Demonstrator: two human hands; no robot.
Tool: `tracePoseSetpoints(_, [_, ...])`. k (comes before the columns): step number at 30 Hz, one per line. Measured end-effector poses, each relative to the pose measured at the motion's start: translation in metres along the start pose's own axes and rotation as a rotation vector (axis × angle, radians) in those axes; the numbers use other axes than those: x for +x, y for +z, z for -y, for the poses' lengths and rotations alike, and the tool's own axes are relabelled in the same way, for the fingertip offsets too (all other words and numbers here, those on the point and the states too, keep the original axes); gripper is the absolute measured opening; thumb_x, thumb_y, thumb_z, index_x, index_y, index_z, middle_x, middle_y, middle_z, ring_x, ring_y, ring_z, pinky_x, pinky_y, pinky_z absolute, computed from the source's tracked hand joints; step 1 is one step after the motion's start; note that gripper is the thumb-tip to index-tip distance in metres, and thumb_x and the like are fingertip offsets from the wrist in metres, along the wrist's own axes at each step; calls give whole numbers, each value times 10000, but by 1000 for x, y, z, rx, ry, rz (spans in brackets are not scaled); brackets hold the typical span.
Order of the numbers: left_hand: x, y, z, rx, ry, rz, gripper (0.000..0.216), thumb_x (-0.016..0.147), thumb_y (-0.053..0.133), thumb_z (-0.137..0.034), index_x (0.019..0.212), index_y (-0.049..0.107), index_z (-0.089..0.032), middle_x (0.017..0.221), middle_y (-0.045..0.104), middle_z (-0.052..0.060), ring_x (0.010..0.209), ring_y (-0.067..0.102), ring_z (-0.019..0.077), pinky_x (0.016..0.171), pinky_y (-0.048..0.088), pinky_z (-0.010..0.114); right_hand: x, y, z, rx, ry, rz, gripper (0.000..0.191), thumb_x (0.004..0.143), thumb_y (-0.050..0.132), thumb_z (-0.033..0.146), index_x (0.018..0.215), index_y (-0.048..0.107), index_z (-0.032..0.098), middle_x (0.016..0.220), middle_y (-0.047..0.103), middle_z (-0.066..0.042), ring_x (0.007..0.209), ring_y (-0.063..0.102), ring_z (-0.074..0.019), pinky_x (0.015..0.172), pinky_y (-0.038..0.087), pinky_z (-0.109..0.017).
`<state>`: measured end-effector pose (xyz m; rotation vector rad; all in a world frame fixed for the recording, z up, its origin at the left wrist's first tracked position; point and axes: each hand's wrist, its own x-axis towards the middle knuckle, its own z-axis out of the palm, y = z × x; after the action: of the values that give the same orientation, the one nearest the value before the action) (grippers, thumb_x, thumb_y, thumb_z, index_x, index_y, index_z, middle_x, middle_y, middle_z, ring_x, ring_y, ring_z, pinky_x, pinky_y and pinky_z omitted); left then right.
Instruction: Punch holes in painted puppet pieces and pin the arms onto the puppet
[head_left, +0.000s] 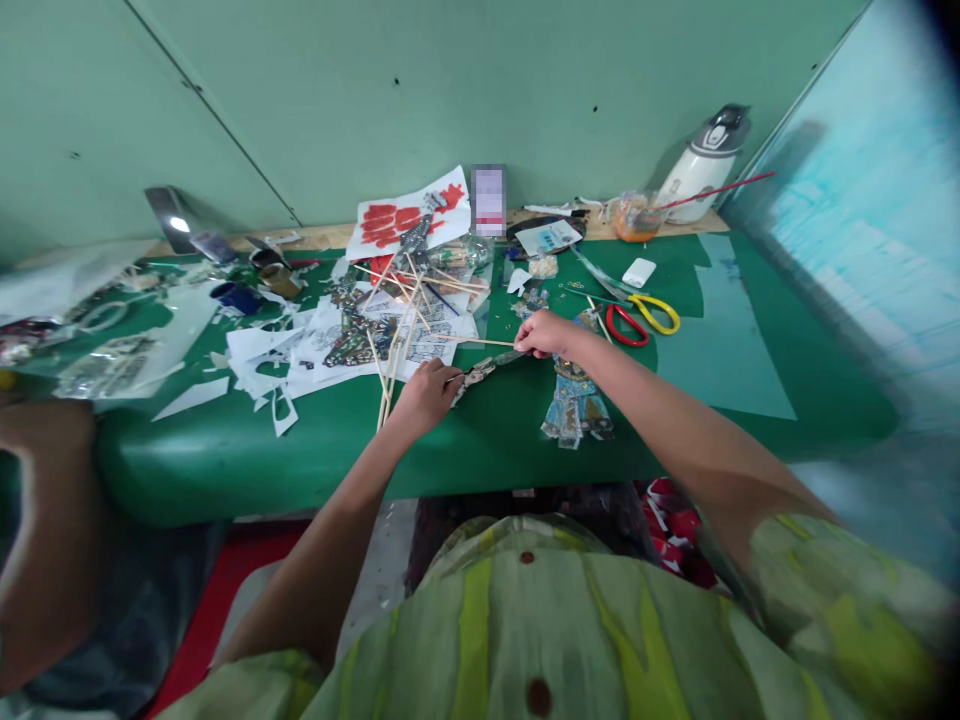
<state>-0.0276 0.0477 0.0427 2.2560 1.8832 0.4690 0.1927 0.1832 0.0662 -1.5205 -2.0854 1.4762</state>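
So your left hand (427,395) had its fingers pinched narrow on the near end of a slim patterned piece (478,375), which slanted up and away across the gap toward your right hand (546,335). The piece sat right between your two hands, just over the green tabletop (480,450). Your right fingers were closed on the end of a thin wooden stick (480,341) that ran leftward, beyond the piece. The piece's far end came right up to those same fingertips, but I couldn't tell if they gripped it too.

A blue patterned cut-out (574,408) lay partly under your right wrist, and the scissors (646,316) with one red and one yellow handle were farther right. Over on your left hand's far side you had a messy bunch of loose sticks (391,365) across printed papers (300,345). Another person's arm (52,530) showed at the left edge.
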Motion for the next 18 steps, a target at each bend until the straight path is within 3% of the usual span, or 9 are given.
tracePoseSetpoints(6, [2,0,2,-6,1,-10,313,927,433,-309,950,708,-162,829,601,83,841,573,213,776,469,338,3,-1,-5,56,-4,-6,57,734,653,67,709,666,118,481,549,20,396,449,-64,437,384,-196])
tracePoseSetpoints(12, [-8,-2,-12,136,59,-200,371,926,456,-430,1102,644,-163,983,601,129,999,543,268,909,453,424,5,1,-11,61,-35,-22,67,723,659,72,683,649,124,497,563,21,409,459,-58,421,372,-178])
tracePoseSetpoints(15, [-20,-3,-19,194,80,-181,523,871,540,-484,1271,523,-146,1149,568,167,1109,502,319,953,431,468,5,1,-13,70,-47,-15,70,729,646,70,688,645,126,525,579,15,416,466,-57,419,369,-177])
tracePoseSetpoints(18, [-27,1,-21,214,55,-122,527,883,535,-375,1338,436,-127,1206,540,189,1148,476,334,954,425,485,4,2,-13,52,-47,-21,63,730,639,67,698,652,120,533,587,8,418,470,-63,430,381,-189])
